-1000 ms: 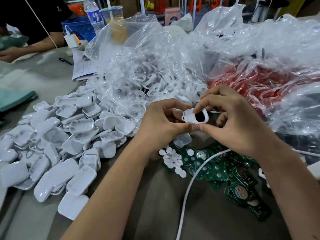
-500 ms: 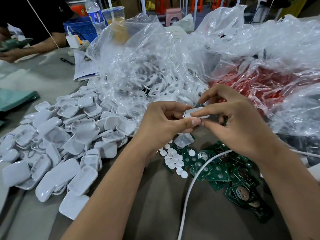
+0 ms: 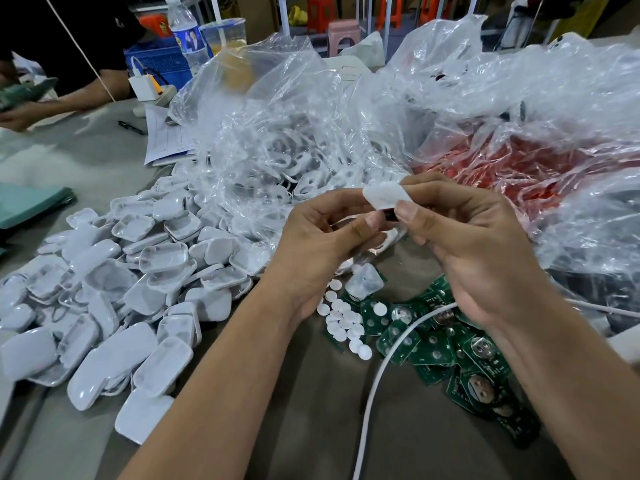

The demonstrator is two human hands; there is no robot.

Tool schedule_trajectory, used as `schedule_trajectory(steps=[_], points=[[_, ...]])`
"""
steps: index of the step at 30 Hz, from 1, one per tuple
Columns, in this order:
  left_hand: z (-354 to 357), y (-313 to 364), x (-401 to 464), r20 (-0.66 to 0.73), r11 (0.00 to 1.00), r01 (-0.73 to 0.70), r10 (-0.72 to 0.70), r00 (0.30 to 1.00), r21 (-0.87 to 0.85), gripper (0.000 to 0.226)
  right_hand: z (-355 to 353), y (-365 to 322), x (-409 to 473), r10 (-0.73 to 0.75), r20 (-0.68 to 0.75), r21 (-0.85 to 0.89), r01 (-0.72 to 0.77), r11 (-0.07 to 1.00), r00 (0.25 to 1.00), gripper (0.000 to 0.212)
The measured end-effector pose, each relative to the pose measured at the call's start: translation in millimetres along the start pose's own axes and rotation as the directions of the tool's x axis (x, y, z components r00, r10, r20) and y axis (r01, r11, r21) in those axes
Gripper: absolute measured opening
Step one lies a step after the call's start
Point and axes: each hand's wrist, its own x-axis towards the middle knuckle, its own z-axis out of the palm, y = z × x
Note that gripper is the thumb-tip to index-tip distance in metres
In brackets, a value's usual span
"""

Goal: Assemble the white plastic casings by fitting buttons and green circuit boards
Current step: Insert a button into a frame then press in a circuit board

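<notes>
Head camera view. The right hand (image 3: 474, 244) has its fingers curled and pinches a white plastic casing (image 3: 385, 196) between thumb and forefinger, above the table. The left hand (image 3: 322, 244) is also curled, its thumb and fingertips meeting the lower edge of the same casing, so both hands hold it together. A small dark part shows just under the casing between the two thumbs; what it is cannot be told.

Below the hands, on the grey table (image 3: 311, 410), lies a scatter of small white round buttons (image 3: 341, 320). Just beside them, to the right, is a pile of green circuit boards (image 3: 450, 355). A white cable (image 3: 377, 386) runs across the boards toward the bottom edge.

To the left lies a large loose heap of white casing halves (image 3: 114, 289), some hollow side up.

Behind the hands, a clear plastic bag (image 3: 277, 161) holds more white casing parts. To its right, another clear bag (image 3: 519, 168) holds red pieces, too blurred to identify.

At far left, another person's forearm (image 3: 69, 98) rests on the table.
</notes>
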Motion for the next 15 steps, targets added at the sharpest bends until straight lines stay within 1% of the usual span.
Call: schedule_trajectory(steps=[2, 3, 6, 8, 11, 13, 15], points=[[3.0, -2.3, -1.4, 0.012, 0.999, 0.004, -0.004, 1.0, -0.042, 0.036, 2.3, -0.1, -0.9, 0.091, 0.007, 0.179, -0.091, 0.98, 0.996, 0.012], [3.8, -3.0, -1.8, 0.02, 0.998, 0.005, -0.004, 1.0, -0.061, 0.031, 2.8, -0.1, -1.2, 0.137, 0.007, 0.241, -0.135, 0.961, 0.991, 0.01], [4.8, -3.9, -2.3, 0.029, 0.994, 0.013, -0.01, 1.0, -0.107, 0.021, 1.0, 1.7, 0.5, 0.252, -0.015, 0.303, -0.236, 0.923, 0.968, 0.011], [5.6, -4.1, -2.0, 0.022, 0.99, 0.026, -0.023, 0.999, -0.142, 0.018, 0.5, 3.1, 2.2, 0.308, 0.003, 0.329, -0.292, 0.898, 0.951, 0.024], [6.7, -4.2, -1.7, 0.02, 0.981, 0.036, -0.032, 0.999, -0.193, 0.025, 3.7, 3.3, 2.6, 0.383, 0.033, 0.376, -0.367, 0.851, 0.923, 0.061], [6.3, -4.4, -1.4, 0.024, 0.978, 0.05, -0.046, 0.999, -0.2, 0.026, 4.5, 3.8, 2.3, 0.418, 0.039, 0.424, -0.394, 0.815, 0.908, 0.071], [5.0, -4.0, -1.3, 0.032, 0.976, 0.082, -0.077, 0.997, -0.2, 0.023, 4.5, 5.9, 2.4, 0.453, 0.049, 0.465, -0.422, 0.778, 0.89, 0.071]])
